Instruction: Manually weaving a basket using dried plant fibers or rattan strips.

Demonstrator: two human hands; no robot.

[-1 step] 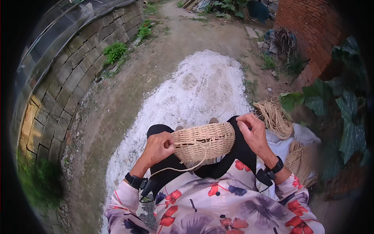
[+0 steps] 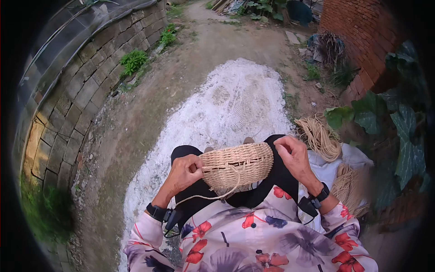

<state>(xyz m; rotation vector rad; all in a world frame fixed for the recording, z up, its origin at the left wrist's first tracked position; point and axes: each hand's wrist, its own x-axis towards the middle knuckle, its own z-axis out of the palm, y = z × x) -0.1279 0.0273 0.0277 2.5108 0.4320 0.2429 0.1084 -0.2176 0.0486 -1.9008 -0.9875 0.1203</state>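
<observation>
A small woven basket (image 2: 258,168) of pale straw cord rests across my lap, with a slit-like gap running along its side. My left hand (image 2: 184,173) is closed on its left end, thumb and fingers pinching the rim. From the middle of the basket a loose strand (image 2: 213,198) loops down and trails left over my dark trousers. Just off the basket's right end, my right hand (image 2: 293,158) is raised with thumb and forefinger drawn together. Whatever it may pinch is too small to make out.
Coils of tan cord (image 2: 320,138) lie to my right on a white sack (image 2: 355,156), with another bundle (image 2: 346,186) nearer. Large leaves (image 2: 408,140) hang at the far right. A block wall (image 2: 86,90) curves along the left. White powdery ground (image 2: 226,104) spreads ahead.
My right hand has dropped very slightly towards me. The basket and my left hand look almost the same.
</observation>
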